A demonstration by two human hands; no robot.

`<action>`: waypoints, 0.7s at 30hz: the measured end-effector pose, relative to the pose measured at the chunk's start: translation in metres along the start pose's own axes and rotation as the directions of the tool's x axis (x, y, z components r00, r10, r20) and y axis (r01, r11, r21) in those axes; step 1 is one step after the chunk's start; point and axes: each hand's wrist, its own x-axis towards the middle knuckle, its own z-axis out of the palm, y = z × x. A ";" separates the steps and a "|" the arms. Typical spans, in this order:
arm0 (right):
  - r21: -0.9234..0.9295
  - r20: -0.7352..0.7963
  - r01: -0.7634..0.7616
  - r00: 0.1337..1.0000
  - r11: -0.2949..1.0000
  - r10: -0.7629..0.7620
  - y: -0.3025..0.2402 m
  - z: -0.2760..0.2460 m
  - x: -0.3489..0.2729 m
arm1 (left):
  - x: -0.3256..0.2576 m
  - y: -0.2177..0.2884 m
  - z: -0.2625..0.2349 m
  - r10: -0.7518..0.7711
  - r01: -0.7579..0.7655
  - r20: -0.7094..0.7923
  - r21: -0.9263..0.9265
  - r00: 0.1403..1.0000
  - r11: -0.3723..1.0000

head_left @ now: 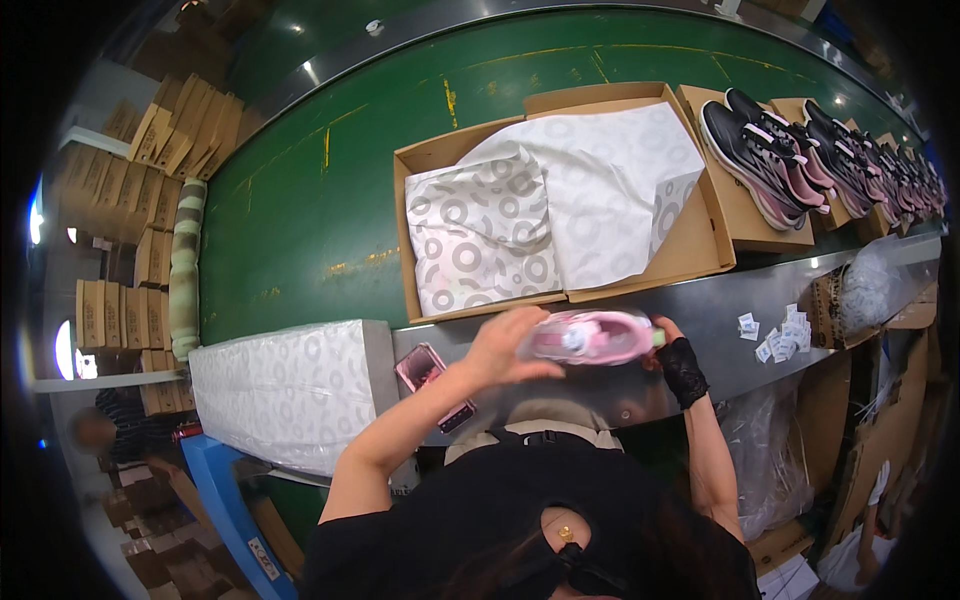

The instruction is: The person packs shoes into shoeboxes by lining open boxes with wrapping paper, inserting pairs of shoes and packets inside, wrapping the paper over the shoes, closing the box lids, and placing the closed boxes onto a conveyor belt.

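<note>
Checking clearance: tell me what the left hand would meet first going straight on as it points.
The left hand would first meet the pink shoe at its fingertips, then probably the right hand.

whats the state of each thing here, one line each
Pink shoe, held between the left hand and right hand
Cardboard box, open
Patterned paper, lining the box, corner turned over
Dark shoes, lined up
White packets, loose, scattered
Paper bundle, apparently plastic-wrapped
Clear bag, bunched up

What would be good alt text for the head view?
A person's left hand and right hand hold a pink shoe near an open cardboard box with patterned paper. Black-and-pink shoes line up at right.
</note>
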 end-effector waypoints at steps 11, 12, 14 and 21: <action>0.083 0.500 0.183 0.842 0.980 -0.200 -0.131 0.105 -0.013 | -0.020 0.011 -0.077 -0.640 0.400 -0.057 -0.737 0.766 0.545; 0.074 0.502 0.170 0.845 0.983 -0.184 -0.131 0.107 -0.009 | -0.019 0.009 -0.084 -0.649 0.381 -0.095 -0.742 0.755 0.552; -0.012 0.509 0.201 0.844 0.979 -0.168 -0.115 0.101 0.006 | -0.017 -0.013 -0.086 -0.618 0.360 -0.174 -0.680 0.767 0.639; -0.194 0.446 0.070 0.895 0.979 0.025 -0.064 0.087 0.002 | 0.054 -0.096 -0.061 -0.814 0.208 -0.107 -0.940 0.571 0.270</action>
